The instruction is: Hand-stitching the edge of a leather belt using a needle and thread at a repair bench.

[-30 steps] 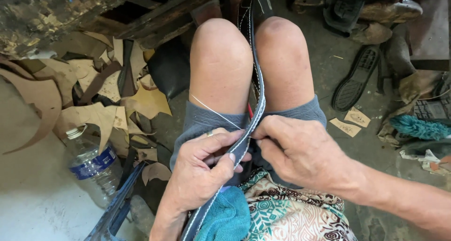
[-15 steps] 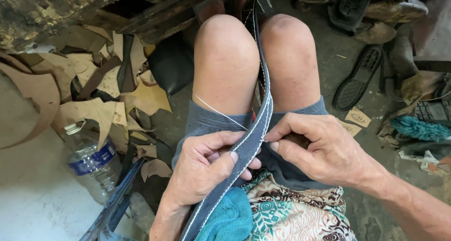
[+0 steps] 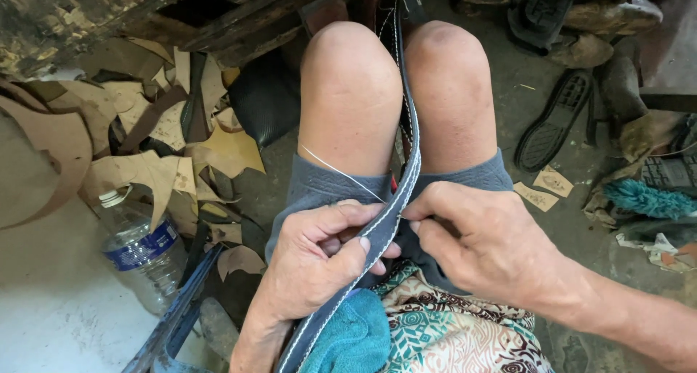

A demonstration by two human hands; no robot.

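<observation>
While the long dark blue-grey strap with white edge stitching (image 3: 392, 217) runs between the bare knees down across the lap, the left hand (image 3: 319, 264) clasps it from below — the right hand (image 3: 483, 246) pinches its edge beside a taut white thread (image 3: 341, 173).

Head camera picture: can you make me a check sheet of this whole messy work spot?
Surface: grey concrete floor, dusty.
Job's things: long dark stitched strap between the knees; thin white thread pulled taut.
Clutter: tan leather scraps, clear plastic bottle, black shoe sole, teal cloth.
Hands: left hand grips the strap; right hand pinches its edge.
Cables: nothing seen.
Surroundings: worn wooden bench.
</observation>
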